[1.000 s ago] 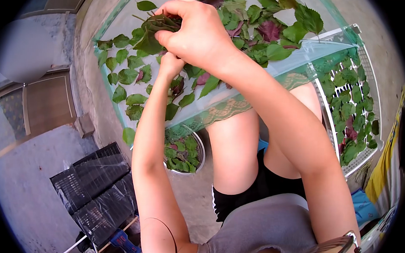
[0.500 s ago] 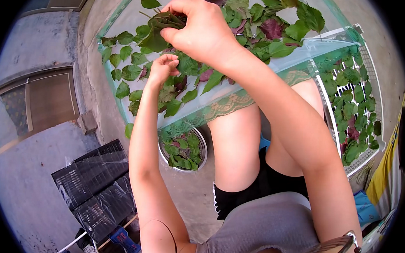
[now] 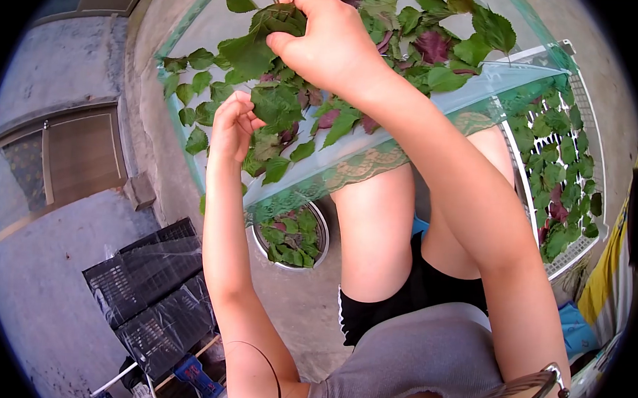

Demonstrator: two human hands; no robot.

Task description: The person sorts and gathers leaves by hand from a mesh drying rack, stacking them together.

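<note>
My right hand [image 3: 333, 43] is closed around a stack of green perilla leaves [image 3: 269, 37], thumb on the near side, stems poking up past the fingers. Lower and to the left, my left hand [image 3: 233, 128] pinches the edge of a single green perilla leaf [image 3: 277, 107] between thumb and fingers. Under both hands lie many loose perilla leaves [image 3: 343, 125], some green and some purple, spread over a pale cloth [image 3: 291, 180] with green lace edging. The right hand hides part of the stack and some leaves behind it.
To the right stands a white plastic basket [image 3: 580, 246] with more leaves. Below the cloth's edge, a round container [image 3: 324, 245] also holds leaves. Black plastic crates [image 3: 151, 298] are stacked at lower left, near a wall with a door [image 3: 86, 150].
My left hand has moved slightly left and down, and the single leaf has come left with it. The stack in my right hand has tilted, showing more of its leaf faces.
</note>
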